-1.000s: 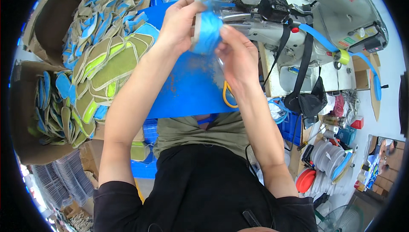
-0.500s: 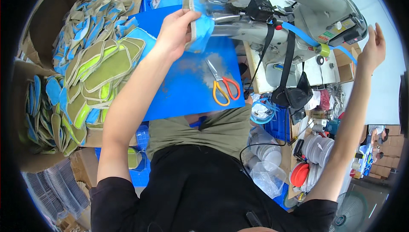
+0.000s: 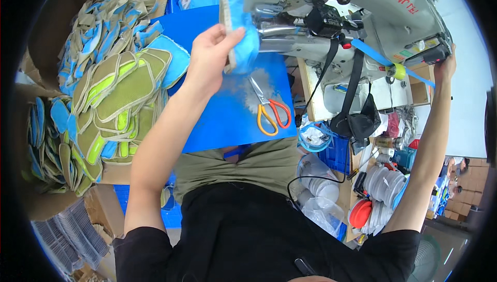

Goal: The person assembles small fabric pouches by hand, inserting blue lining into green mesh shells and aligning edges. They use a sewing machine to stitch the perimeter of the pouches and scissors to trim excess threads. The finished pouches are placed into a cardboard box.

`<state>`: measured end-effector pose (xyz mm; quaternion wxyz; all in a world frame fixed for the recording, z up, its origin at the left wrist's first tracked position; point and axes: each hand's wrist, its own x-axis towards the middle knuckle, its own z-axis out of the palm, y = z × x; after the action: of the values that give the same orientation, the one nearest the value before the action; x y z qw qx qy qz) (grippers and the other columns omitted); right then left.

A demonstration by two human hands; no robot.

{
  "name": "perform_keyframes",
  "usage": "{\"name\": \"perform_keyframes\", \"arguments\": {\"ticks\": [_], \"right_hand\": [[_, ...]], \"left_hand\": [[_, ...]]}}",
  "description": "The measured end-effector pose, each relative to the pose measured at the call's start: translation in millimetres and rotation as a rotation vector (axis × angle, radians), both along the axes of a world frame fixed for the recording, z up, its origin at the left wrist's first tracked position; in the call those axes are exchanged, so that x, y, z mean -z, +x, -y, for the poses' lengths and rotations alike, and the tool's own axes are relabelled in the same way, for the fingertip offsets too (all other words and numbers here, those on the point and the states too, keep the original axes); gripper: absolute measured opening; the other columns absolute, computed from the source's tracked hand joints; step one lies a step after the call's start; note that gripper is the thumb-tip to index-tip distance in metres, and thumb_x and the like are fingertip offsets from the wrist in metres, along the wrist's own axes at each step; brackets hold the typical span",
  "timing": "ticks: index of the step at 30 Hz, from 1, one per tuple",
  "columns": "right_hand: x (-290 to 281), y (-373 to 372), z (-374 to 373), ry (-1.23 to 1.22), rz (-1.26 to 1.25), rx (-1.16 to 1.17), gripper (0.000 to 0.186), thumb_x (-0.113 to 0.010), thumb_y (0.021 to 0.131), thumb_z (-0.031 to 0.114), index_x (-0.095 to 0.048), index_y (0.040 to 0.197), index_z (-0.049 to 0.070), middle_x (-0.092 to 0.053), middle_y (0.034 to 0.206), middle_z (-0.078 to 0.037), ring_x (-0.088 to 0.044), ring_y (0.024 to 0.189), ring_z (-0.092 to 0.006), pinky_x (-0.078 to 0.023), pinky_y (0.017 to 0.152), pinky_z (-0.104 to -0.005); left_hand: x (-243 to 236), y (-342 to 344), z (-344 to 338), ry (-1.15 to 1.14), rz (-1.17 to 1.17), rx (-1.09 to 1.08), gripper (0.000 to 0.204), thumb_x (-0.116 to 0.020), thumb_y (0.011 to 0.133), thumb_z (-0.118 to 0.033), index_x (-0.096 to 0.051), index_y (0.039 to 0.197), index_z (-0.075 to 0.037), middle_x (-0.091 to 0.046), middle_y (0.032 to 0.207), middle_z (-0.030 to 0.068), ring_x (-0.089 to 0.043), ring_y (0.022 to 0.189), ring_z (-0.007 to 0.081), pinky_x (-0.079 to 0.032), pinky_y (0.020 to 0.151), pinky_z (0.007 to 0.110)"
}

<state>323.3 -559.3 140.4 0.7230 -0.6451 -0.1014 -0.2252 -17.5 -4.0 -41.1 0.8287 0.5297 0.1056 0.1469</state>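
Note:
Between the fingers and thumb of my left hand [image 3: 208,59] is a blue fabric piece with beige edging [image 3: 243,36], held up at the front of a grey sewing machine [image 3: 383,2]. The piece is slightly blurred where it meets the machine's arm. My right hand [image 3: 445,69] reaches up to the machine's far right end and touches it; its fingers are partly hidden there. Below the fabric, scissors with orange and red handles [image 3: 269,108] lie on the blue tabletop [image 3: 217,121], their blades slightly apart.
Stacked green and blue fabric pieces [image 3: 124,85] lie left of my left forearm, some in a cardboard box [image 3: 31,178]. Black straps [image 3: 354,80] and a blue tape [image 3: 370,51] hang by the machine. White spools [image 3: 383,183] and a red spool [image 3: 361,213] stand at the right.
My right hand, formerly raised with fingers apart beside the machine, has come against its right end. My left hand still holds the blue fabric piece, slightly lower. The view has shifted a little.

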Motion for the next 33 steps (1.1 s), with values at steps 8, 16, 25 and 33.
{"name": "perform_keyframes", "arguments": {"ticks": [8, 16, 25, 33], "right_hand": [[125.2, -183.5, -136.6, -0.458, 0.26, 0.547, 0.046, -0.06, 0.104, 0.03, -0.061, 0.132, -0.006, -0.067, 0.127, -0.013, -0.063, 0.109, -0.0219, -0.047, 0.101, -0.0354], [300.2, -363.1, -280.6, -1.181, -0.002, -0.359, 0.055, -0.077, 0.083, 0.005, -0.057, 0.134, 0.004, -0.065, 0.114, -0.021, -0.067, 0.1, -0.0348, -0.055, 0.084, -0.0408], [289.7, -362.1, -293.5, -0.548, -0.799, -0.87, 0.082, -0.075, 0.081, 0.003, -0.038, 0.154, 0.0, -0.067, 0.091, -0.003, -0.065, 0.082, -0.0127, -0.052, 0.074, -0.0288], [204.0, -381.5, -347.1, -0.815, -0.329, -0.697, 0.062, -0.091, 0.079, 0.025, -0.06, 0.13, 0.007, -0.059, 0.087, 0.002, -0.05, 0.077, -0.0081, -0.045, 0.071, -0.0267]], "left_hand": [[65.5, -92.8, -27.7, -0.2, -0.096, -0.213, 0.014, -0.071, 0.099, -0.016, -0.067, 0.103, -0.004, -0.074, 0.096, 0.0054, -0.069, 0.082, 0.0104, -0.055, 0.073, 0.026], [78.4, -99.8, -6.6, -0.173, -0.013, -0.181, 0.009, -0.071, 0.099, -0.012, -0.066, 0.097, -0.005, -0.072, 0.088, 0.0013, -0.063, 0.074, 0.004, -0.05, 0.066, 0.022], [83.0, -104.7, -2.1, -0.183, -0.001, -0.197, 0.008, -0.071, 0.098, -0.011, -0.066, 0.095, -0.005, -0.069, 0.083, -0.0008, -0.06, 0.071, 0.0026, -0.047, 0.063, 0.02], [84.7, -102.8, -1.5, -0.025, -0.017, -0.216, 0.01, -0.072, 0.097, -0.009, -0.066, 0.091, -0.004, -0.065, 0.079, -0.0033, -0.056, 0.07, 0.0012, -0.042, 0.062, 0.02]]}}
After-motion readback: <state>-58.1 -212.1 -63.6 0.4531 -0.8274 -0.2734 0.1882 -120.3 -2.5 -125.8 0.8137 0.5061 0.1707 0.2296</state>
